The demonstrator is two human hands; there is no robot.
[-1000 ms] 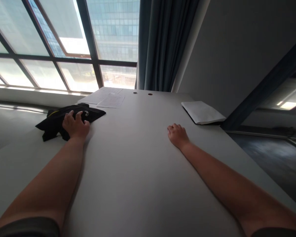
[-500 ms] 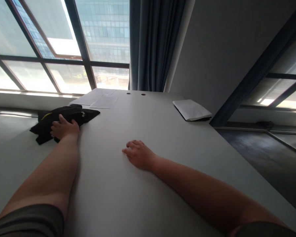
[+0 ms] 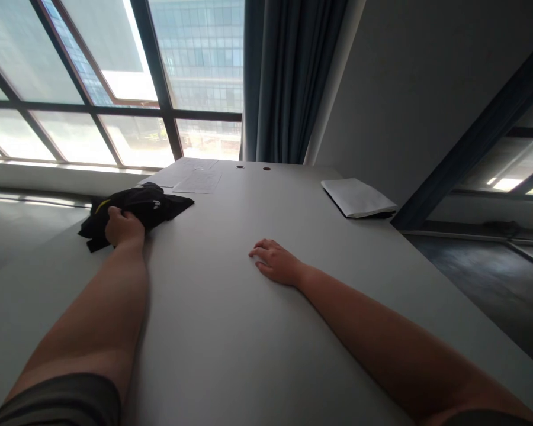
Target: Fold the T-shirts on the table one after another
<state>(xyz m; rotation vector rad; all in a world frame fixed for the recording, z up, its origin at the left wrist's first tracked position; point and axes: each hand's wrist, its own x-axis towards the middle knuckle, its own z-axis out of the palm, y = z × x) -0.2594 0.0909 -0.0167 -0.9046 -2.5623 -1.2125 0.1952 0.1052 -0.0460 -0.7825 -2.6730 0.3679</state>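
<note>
A crumpled black cloth item [image 3: 146, 204] with a small white mark and a yellow strip lies at the left edge of the white table [image 3: 213, 307]. My left hand [image 3: 125, 228] is closed on its near side, thumb and fingers pinching the fabric. Near the table's middle, my right hand [image 3: 278, 261] rests palm down with its fingers spread, holding nothing. A gap of bare tabletop separates it from the black cloth.
Printed paper sheets [image 3: 198, 180] lie at the back left, behind the cloth. A white folded stack [image 3: 359, 198] with a dark underside sits at the right edge. Two small round holes are at the far end, before a blue curtain [image 3: 288, 83].
My left hand has gone from spread fingers over the black cloth to a pinch on it. My right hand has moved a little farther forward and right, and the view has shifted slightly left.
</note>
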